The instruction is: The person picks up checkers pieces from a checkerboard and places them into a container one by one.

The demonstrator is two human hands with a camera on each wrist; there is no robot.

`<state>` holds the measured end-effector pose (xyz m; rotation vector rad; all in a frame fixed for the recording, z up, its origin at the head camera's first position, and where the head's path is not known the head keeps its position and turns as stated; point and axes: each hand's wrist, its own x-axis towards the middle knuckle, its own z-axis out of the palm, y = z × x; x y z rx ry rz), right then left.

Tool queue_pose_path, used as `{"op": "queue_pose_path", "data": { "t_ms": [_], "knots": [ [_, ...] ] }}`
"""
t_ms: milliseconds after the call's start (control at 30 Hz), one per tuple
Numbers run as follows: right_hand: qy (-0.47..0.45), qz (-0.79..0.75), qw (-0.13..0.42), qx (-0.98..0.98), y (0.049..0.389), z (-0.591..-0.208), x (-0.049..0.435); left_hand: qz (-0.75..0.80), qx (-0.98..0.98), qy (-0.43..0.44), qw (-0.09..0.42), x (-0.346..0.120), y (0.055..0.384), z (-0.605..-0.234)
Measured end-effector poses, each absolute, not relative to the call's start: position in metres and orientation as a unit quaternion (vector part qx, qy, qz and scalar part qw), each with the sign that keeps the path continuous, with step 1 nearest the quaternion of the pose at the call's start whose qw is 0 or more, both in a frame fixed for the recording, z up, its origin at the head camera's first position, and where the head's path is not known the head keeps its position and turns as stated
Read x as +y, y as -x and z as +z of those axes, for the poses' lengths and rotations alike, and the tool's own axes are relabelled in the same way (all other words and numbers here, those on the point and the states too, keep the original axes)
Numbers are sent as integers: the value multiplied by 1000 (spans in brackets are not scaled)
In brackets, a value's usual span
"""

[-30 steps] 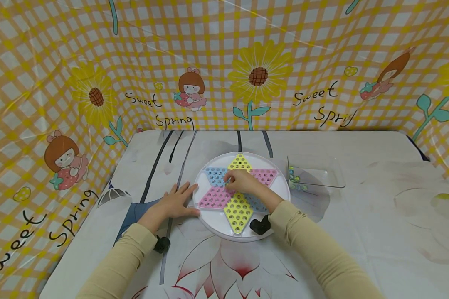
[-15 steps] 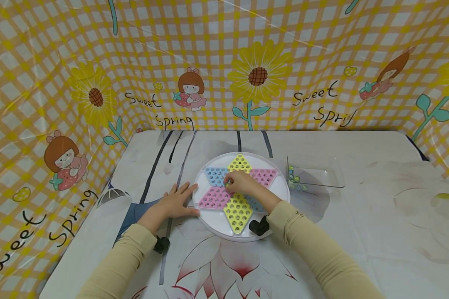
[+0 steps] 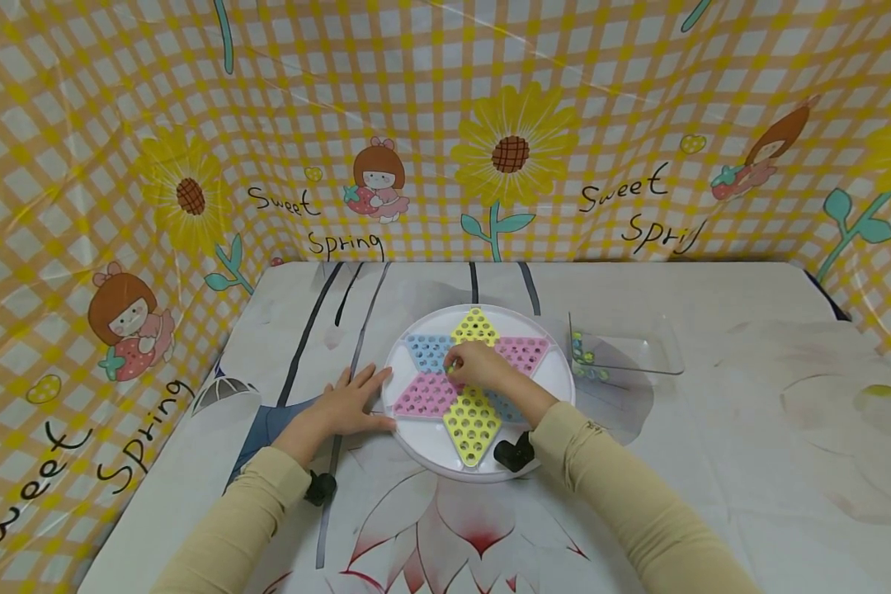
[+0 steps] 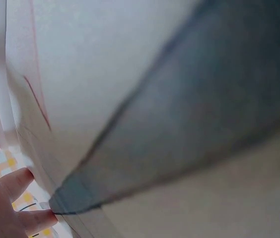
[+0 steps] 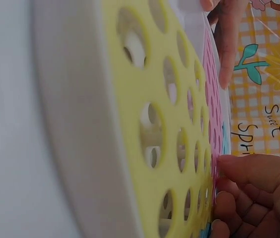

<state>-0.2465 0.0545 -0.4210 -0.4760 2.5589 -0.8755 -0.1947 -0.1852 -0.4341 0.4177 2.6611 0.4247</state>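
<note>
A round white Chinese checkers board [image 3: 420, 439], with a holed star in yellow, pink and blue, lies on the table. My right hand [image 3: 483, 365] is over the star's middle and pinches a small yellow-green marble [image 3: 451, 370] near the blue and pink points. In the right wrist view, the bent fingers and thumb of the right hand [image 5: 259, 193] meet the board surface; the marble is hidden there. Spread fingers of my left hand [image 3: 351, 406] rest at the board's left rim, holding nothing. The left wrist view shows part of that left hand [image 4: 1, 193] beside the white rim.
To the board's right stands a clear plastic box [image 3: 638, 355] with several yellow-green and blue marbles [image 3: 583, 355] at its left end. A printed cloth covers the table [image 3: 713, 462]. Behind rises a yellow checked curtain [image 3: 431, 99].
My right hand has shifted very slightly at the star's middle, and the marble at its fingertips shows more plainly. The left hand has stayed at the rim.
</note>
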Motion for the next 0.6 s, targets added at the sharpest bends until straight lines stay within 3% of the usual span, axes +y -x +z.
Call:
{"op": "queue_pose_path", "data": {
  "t_ms": [600],
  "knots": [
    [189,-335,182,905,242,-409,59,151,956,-152,202,-185,194,-435]
  ]
}}
